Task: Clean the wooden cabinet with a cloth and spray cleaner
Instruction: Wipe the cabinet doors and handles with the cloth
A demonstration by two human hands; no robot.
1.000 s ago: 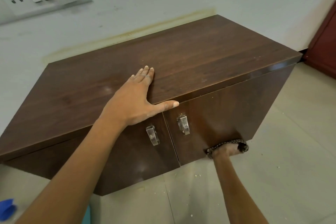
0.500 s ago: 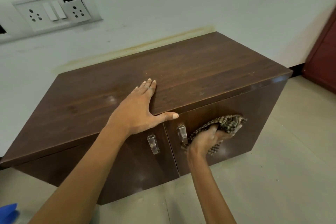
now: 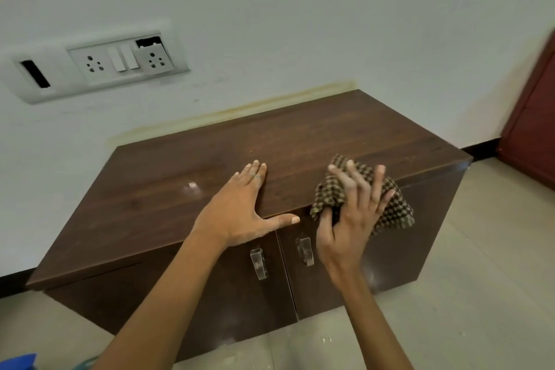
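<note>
The low dark wooden cabinet [image 3: 168, 189] stands against the wall, with two doors and clear handles [image 3: 258, 263] on its front. My left hand [image 3: 240, 213] lies flat on the top near the front edge, thumb along the rim, holding nothing. My right hand [image 3: 351, 219] presses a brown checked cloth [image 3: 393, 210] over the front edge of the top, above the right door. The fingers spread over the cloth and the thumb pinches a fold. No spray bottle can be made out for certain.
A white socket and switch panel [image 3: 120, 60] sits on the wall above left. A dark red door [image 3: 534, 135] is at the right edge. Something blue [image 3: 18, 362] shows at the bottom left corner. Pale floor tiles [image 3: 480, 279] with crumbs lie around the cabinet.
My right hand has carried the cloth up from the bottom of the right door, across its face, onto the top's front edge. The left hand has stayed put; my view has tilted up.
</note>
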